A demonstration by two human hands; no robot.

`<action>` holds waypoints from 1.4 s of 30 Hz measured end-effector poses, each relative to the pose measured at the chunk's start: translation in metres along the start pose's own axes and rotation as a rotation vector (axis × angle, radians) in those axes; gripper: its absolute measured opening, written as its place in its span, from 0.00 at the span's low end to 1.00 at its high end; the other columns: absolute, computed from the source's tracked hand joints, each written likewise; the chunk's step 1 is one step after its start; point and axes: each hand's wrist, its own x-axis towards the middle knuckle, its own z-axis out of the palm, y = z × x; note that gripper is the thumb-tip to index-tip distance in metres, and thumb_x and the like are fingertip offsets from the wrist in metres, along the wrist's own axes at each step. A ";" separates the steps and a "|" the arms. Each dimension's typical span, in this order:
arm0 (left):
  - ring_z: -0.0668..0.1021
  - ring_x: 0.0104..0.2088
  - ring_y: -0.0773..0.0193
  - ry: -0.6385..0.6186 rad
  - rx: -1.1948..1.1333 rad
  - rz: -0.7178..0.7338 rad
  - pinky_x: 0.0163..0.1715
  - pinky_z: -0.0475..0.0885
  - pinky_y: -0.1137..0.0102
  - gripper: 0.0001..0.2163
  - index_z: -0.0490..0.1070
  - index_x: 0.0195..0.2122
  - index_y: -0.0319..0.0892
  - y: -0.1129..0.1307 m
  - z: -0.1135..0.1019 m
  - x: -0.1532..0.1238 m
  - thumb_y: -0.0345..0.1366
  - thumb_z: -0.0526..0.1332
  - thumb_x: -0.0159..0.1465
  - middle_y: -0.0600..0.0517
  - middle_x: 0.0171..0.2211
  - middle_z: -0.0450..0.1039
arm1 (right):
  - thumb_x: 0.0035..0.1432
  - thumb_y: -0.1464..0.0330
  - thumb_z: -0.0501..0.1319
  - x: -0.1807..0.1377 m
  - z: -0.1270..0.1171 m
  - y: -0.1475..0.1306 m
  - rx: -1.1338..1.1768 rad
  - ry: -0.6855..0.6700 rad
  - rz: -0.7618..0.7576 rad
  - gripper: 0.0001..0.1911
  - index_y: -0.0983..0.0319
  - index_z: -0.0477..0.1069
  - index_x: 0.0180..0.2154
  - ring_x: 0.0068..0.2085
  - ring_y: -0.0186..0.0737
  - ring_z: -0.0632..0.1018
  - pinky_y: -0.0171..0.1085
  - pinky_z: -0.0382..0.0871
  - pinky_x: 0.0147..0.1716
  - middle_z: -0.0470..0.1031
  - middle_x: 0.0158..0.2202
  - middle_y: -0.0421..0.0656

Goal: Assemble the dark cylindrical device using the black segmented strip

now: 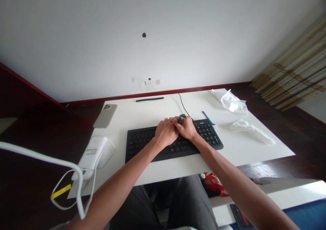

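Note:
A black keyboard [142,142] lies on the white table [158,111], its cable running off toward the back. Both my hands meet over the keyboard's upper middle. My left hand [166,132] is closed, knuckles up, fingers curled against the right hand. My right hand [187,128] is closed too, pinching a small dark object [181,118] at the keyboard's top edge; I cannot make out what it is.
A phone [105,115] lies face down at the table's left back. A white power bank with cable [91,155] sits front left. A black strip [149,99] lies at the back, a blue tool [208,117] and crumpled plastic wrappers [234,102] to the right.

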 end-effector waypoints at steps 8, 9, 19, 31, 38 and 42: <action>0.75 0.50 0.49 0.022 0.018 0.056 0.54 0.70 0.56 0.15 0.70 0.54 0.39 -0.001 0.005 0.000 0.34 0.48 0.73 0.39 0.49 0.73 | 0.62 0.58 0.57 0.001 0.001 0.001 0.058 0.003 0.057 0.22 0.60 0.60 0.19 0.25 0.35 0.64 0.36 0.59 0.27 0.61 0.18 0.39; 0.75 0.50 0.49 0.017 0.037 0.082 0.53 0.70 0.55 0.16 0.70 0.54 0.39 -0.001 0.005 -0.001 0.33 0.46 0.73 0.38 0.50 0.73 | 0.62 0.58 0.57 0.001 0.000 0.001 0.060 0.004 0.056 0.22 0.60 0.60 0.19 0.25 0.35 0.63 0.36 0.59 0.26 0.61 0.18 0.39; 0.74 0.48 0.49 0.041 0.042 0.063 0.49 0.71 0.55 0.17 0.69 0.52 0.37 0.001 0.002 -0.006 0.32 0.42 0.74 0.38 0.47 0.72 | 0.65 0.57 0.56 0.001 0.002 0.005 0.288 0.067 0.060 0.23 0.59 0.56 0.20 0.25 0.34 0.59 0.36 0.56 0.25 0.56 0.20 0.37; 0.75 0.45 0.51 0.068 -0.058 -0.009 0.51 0.72 0.55 0.10 0.69 0.43 0.40 0.000 -0.005 -0.004 0.36 0.50 0.74 0.43 0.41 0.72 | 0.63 0.61 0.56 0.007 0.001 0.008 0.493 0.267 0.120 0.23 0.58 0.54 0.19 0.23 0.33 0.57 0.37 0.53 0.24 0.53 0.19 0.37; 0.78 0.53 0.57 0.006 -0.456 0.060 0.55 0.74 0.63 0.15 0.70 0.55 0.46 -0.029 -0.025 -0.007 0.35 0.61 0.68 0.48 0.52 0.73 | 0.63 0.59 0.56 0.008 -0.001 0.009 0.463 0.322 0.148 0.22 0.58 0.56 0.19 0.24 0.34 0.59 0.37 0.55 0.24 0.55 0.19 0.37; 0.78 0.50 0.55 0.010 -0.390 0.045 0.54 0.74 0.61 0.08 0.77 0.45 0.46 -0.038 -0.032 -0.006 0.36 0.64 0.66 0.49 0.46 0.76 | 0.64 0.58 0.56 0.009 0.001 0.012 0.462 0.317 0.147 0.22 0.58 0.55 0.20 0.24 0.34 0.58 0.37 0.53 0.24 0.54 0.19 0.37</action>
